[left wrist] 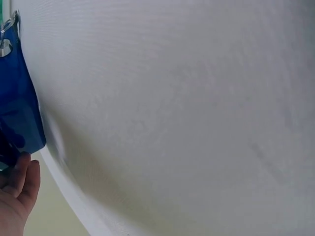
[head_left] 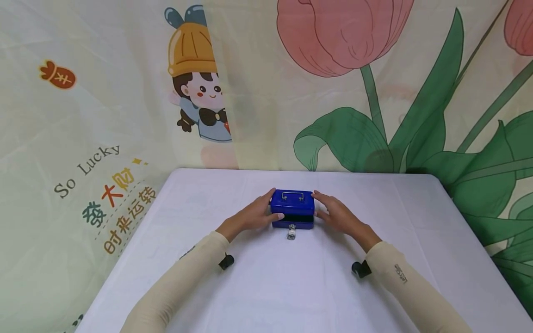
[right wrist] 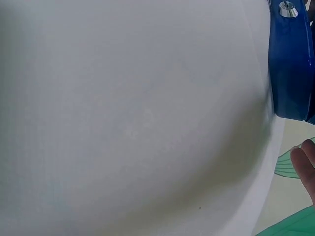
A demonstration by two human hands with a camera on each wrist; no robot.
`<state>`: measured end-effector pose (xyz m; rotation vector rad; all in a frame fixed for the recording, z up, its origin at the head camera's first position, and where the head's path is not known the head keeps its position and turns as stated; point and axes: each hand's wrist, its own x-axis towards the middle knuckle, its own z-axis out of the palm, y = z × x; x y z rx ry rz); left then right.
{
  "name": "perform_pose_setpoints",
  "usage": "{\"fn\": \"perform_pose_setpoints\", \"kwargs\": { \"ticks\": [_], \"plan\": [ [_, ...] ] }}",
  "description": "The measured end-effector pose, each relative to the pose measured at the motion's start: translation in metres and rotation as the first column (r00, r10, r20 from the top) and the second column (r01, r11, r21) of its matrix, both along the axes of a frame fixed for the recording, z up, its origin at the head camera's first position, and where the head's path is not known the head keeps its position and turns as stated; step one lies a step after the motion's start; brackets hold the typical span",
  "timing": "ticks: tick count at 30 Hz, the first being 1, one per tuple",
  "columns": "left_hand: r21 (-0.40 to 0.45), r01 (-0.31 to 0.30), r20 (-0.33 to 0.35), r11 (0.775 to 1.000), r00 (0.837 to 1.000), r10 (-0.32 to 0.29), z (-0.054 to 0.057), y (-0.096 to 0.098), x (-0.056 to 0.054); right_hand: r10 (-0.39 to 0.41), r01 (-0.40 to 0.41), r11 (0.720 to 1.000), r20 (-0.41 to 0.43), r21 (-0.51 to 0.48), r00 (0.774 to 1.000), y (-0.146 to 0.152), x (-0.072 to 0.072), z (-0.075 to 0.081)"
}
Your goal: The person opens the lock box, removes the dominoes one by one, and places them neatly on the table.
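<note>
A blue metal cash box stands on the white table, a wire handle folded on its lid. The lid is partly raised, with a dark gap along the front. Below this gap hangs something small and silvery at the lock. My left hand grips the box's left side, thumb at the front edge of the lid and fingers toward the back corner. On the other side, my right hand has its fingers extended along the right end. In the right wrist view its fingertips show close beside the box.
The white-covered table ends at a cloth backdrop printed with tulips and a cartoon figure. Dark wrist cameras stick out inward from both sleeves, over the table in front of the box.
</note>
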<state>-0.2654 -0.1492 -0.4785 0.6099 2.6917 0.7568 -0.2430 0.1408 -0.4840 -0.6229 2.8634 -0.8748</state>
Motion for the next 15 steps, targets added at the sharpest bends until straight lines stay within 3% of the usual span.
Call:
{"fn": "perform_pose_setpoints", "kwargs": {
  "ticks": [7,15],
  "plan": [
    [0.032,-0.024,0.017,0.999,1.000,0.023,-0.002,0.001,-0.006,-0.005,0.005,1.000,-0.005,-0.012,1.000,0.001,-0.004,0.000],
    [0.058,0.032,-0.113,0.998,0.993,-0.025,-0.004,0.000,-0.011,0.001,-0.002,1.000,-0.020,-0.028,1.000,0.002,-0.009,0.000]
  ]
}}
